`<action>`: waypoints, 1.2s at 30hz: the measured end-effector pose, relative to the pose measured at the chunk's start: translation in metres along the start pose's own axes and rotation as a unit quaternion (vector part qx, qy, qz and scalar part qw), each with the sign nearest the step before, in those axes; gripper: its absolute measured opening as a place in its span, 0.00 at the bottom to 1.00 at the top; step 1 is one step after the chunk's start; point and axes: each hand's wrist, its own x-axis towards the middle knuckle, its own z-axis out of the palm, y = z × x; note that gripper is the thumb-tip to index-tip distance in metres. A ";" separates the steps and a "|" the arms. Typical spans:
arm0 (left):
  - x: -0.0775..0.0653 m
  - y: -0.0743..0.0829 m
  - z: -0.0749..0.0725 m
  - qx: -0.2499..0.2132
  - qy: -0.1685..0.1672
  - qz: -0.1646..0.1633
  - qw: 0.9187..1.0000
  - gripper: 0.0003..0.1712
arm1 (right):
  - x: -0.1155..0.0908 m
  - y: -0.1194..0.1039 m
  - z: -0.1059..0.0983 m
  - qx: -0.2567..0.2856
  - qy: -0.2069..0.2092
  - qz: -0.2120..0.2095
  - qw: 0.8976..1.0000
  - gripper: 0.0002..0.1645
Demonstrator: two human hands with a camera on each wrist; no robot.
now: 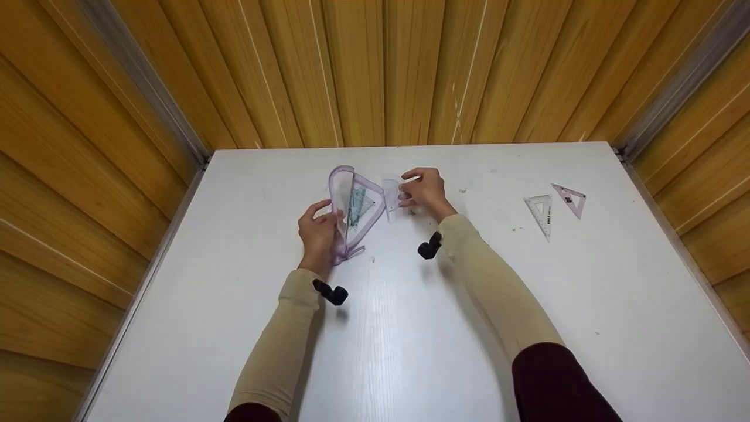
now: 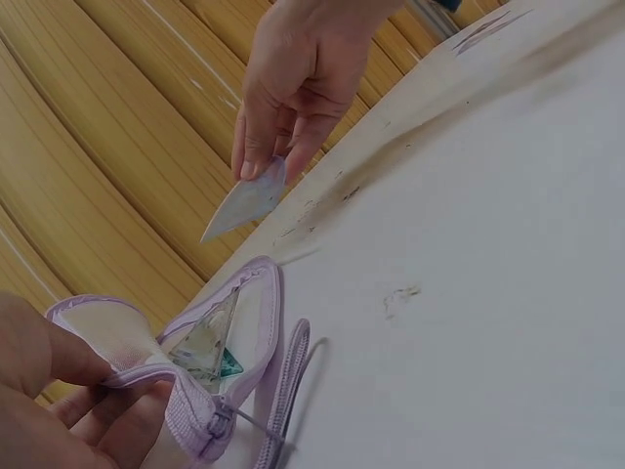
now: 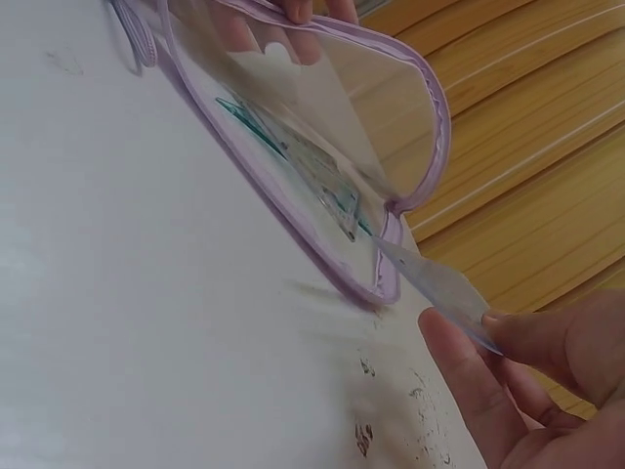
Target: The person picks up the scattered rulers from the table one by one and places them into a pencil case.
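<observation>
My left hand [image 1: 319, 234] pinches the raised lid edge of a see-through zip pouch [image 1: 375, 220] with lilac trim, fingers curled over its rim. The pouch lies unzipped, its zipper end towards me. Inside, clear set squares [image 3: 327, 186] and a green-tinted piece [image 2: 230, 364] overlap. To the right of the pouch, my right hand [image 1: 426, 190] pinches a clear protractor [image 1: 391, 196] between thumb and fingers. Its pointed corner is towards the pouch opening in the right wrist view, just above the white table. The lilac strap [image 2: 293, 376] trails by the zipper end.
A clear set square [image 1: 540, 214] and a pinkish set square [image 1: 571, 199] lie on the white table [image 1: 375, 351] to the right. Dark specks mark the tabletop near the right hand. A wood-look panel wall [image 1: 404, 70] stands behind the table.
</observation>
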 end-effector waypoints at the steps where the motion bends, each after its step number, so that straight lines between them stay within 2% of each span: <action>1: 0.000 0.000 0.000 0.000 0.000 0.000 1.000 0.22 | 0.000 0.000 0.003 0.003 -0.001 -0.003 1.000 0.16; 12: 0.003 -0.002 0.000 -0.003 -0.004 0.007 1.000 0.22 | 0.001 0.000 0.028 -0.014 -0.001 -0.011 1.000 0.18; 25: 0.001 0.000 0.001 0.006 -0.005 -0.010 1.000 0.22 | 0.001 -0.002 0.046 -0.021 -0.009 -0.012 1.000 0.17; 36: 0.002 -0.003 0.000 0.010 -0.004 -0.010 1.000 0.21 | 0.000 0.002 0.069 -0.018 0.008 -0.007 1.000 0.16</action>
